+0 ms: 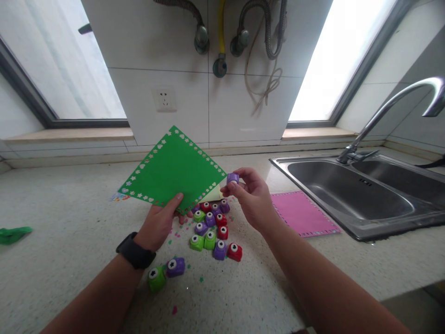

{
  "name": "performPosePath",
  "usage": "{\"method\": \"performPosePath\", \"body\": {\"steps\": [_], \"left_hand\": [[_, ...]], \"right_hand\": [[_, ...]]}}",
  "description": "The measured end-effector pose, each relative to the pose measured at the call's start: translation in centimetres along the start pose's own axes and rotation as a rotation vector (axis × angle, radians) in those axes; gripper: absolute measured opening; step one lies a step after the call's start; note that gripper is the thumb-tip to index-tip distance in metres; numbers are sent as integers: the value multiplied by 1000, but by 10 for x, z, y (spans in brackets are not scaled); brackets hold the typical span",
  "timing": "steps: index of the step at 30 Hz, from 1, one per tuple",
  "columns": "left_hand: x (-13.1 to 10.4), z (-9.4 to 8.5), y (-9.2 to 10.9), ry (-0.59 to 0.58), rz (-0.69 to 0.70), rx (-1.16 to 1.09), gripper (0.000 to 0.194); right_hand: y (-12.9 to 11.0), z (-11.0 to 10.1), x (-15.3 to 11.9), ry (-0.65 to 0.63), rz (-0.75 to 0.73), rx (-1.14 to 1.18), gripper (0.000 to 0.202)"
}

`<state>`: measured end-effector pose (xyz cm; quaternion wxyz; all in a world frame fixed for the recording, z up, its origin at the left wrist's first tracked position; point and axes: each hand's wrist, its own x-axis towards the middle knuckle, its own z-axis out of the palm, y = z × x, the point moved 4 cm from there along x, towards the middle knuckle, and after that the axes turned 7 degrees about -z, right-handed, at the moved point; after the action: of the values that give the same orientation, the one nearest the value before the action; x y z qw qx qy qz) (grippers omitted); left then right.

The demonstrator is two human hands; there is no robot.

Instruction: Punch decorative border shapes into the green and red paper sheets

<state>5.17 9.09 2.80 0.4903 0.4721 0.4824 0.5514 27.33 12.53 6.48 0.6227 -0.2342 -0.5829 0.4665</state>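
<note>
Kitchen, steel double sink (pixel 347 188), curved faucet (pixel 389 106), speckled countertop (pixel 69 204), wall-mounted water valves (pixel 201 38)

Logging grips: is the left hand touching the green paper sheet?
Touching. The head view shows the left hand gripping the green paper sheet, thumb on top.

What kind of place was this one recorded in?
Probably a kitchen: a double-bowl steel sink with a curved faucet is set into a speckled countertop, against a tiled wall.
</note>
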Motion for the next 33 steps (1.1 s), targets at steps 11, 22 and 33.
{"method": "performPosePath", "body": {"steps": [11,22,33], "left_hand": [[1,-3,-3,8,2,11,30],[0,-3,-3,-4,18,57,34],[-3,0,12,68,152,175,49]], "right_hand": [[0,2,-1,-24,-23,55,36],[5,1,2,-50,69,28,31],[12,4,1,-162,192,78,24]]}}
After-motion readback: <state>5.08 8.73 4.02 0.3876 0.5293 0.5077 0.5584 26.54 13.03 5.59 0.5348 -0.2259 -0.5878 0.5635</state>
